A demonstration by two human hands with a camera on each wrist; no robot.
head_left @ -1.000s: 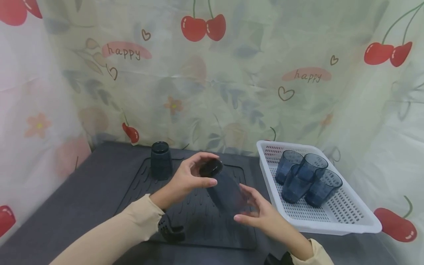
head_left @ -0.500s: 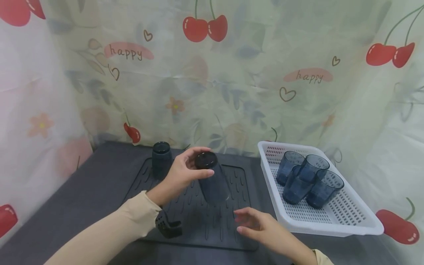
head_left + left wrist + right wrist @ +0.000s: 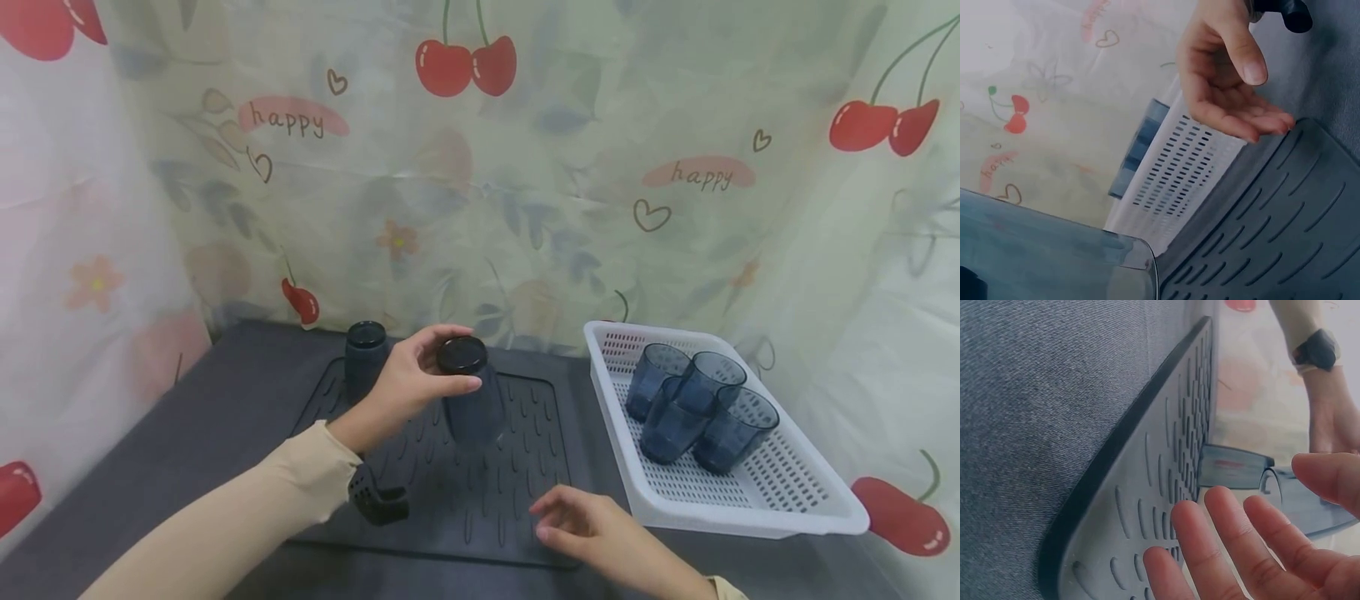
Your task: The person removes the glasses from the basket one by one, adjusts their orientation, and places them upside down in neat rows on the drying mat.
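Note:
My left hand (image 3: 405, 379) grips a dark blue drinking glass (image 3: 476, 412) near its base, which points up. The glass is turned mouth down and held above the black ridged mat (image 3: 517, 533); in the right wrist view a gap shows between its rim and the mat. Behind my left wrist, a second dark glass (image 3: 365, 358) stands mouth down on the mat's back left part. My right hand (image 3: 592, 533) hovers over the mat's front right corner with fingers loosely bent and nothing in them. The left wrist view shows the held glass (image 3: 1054, 250) at lower left.
To the right stands a white perforated basket (image 3: 787, 518) with several blue glasses (image 3: 678, 412) leaning together inside. Mat and basket rest on a dark grey cloth-covered table (image 3: 195, 400). A curtain with cherries (image 3: 465, 250) hangs behind and at both sides.
My right hand has let go of the glass and drawn back toward the front. My left hand has moved the glass slightly left and turned it from tilted to nearly upright, mouth down.

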